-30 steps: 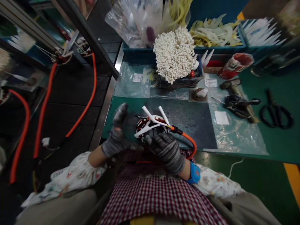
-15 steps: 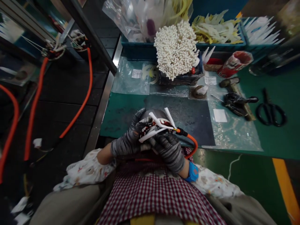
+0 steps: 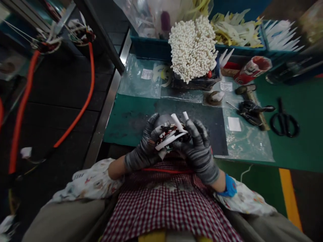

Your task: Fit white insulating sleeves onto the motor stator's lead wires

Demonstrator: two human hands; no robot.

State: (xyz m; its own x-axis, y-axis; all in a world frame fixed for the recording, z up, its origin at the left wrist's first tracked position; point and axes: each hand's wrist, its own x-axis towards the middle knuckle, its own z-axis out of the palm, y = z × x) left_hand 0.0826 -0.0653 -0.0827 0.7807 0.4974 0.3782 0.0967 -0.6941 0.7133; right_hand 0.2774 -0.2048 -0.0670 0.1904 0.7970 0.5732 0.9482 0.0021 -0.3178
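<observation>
A round motor stator (image 3: 164,120) with dark red-brown windings is held low over the table's front edge, its wired side tilted towards me. White insulating sleeves (image 3: 178,122) stick up from it, and one lies across the windings. My left hand (image 3: 143,149), in a grey striped glove, is wrapped round the left side. On the right side my right hand (image 3: 202,156), gloved the same way, curls its fingers over the rim beside the upright sleeves, thumb near the lower edge. The orange cable's joint to the stator is hidden behind that hand.
Ahead stands a bundle of white thin sticks (image 3: 193,48) on a dark box. To the right lie a hammer (image 3: 256,104), black-handled pliers (image 3: 248,109), scissors (image 3: 284,120) and a red can (image 3: 252,69). Orange cables (image 3: 85,107) hang at the left from other wound parts.
My right hand has moved up and right from beneath the stator to its right rim, now covering the orange cable's end. The left hand keeps its hold; the camera view has shifted slightly.
</observation>
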